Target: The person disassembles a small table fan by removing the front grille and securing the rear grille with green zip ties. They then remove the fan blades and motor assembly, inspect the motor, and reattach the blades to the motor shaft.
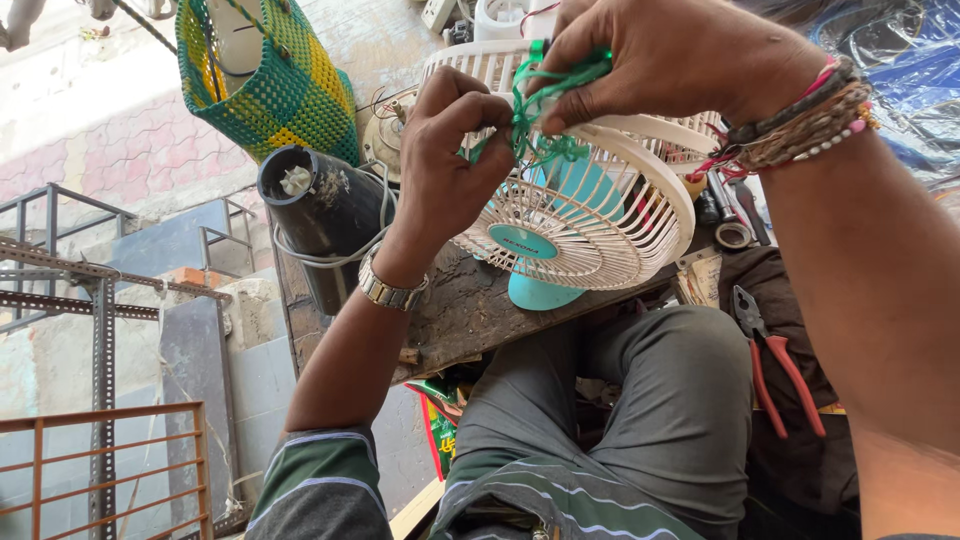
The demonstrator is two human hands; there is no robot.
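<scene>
Right hand (660, 55): fingers pinched shut on a tangle of green string (545, 100), held at top edge of the fan guard. Beaded bracelets (800, 125) on the right wrist. Left hand (445, 160): fingers curled, tips closed on the same green string, just below and left of the right hand; metal wristwatch (390, 292) on the left wrist.

String runs through the cream-coloured front grille (590, 215) of a small table fan w/ teal blades (590, 185) and teal base (540, 295). Fan lies tilted on a worn wooden workbench (470, 310), grille facing the camera, directly above the person's lap.

Left of fan: black cylindrical motor housing (320, 215) w/ grey cable looped round it, touching the bench edge. Behind it: green-and-yellow woven basket (275, 75). Right of fan, near the knee: red-handled pliers (775, 365) resting on dark cloth. Below: grey trousers (650, 410) and striped shirt.
</scene>
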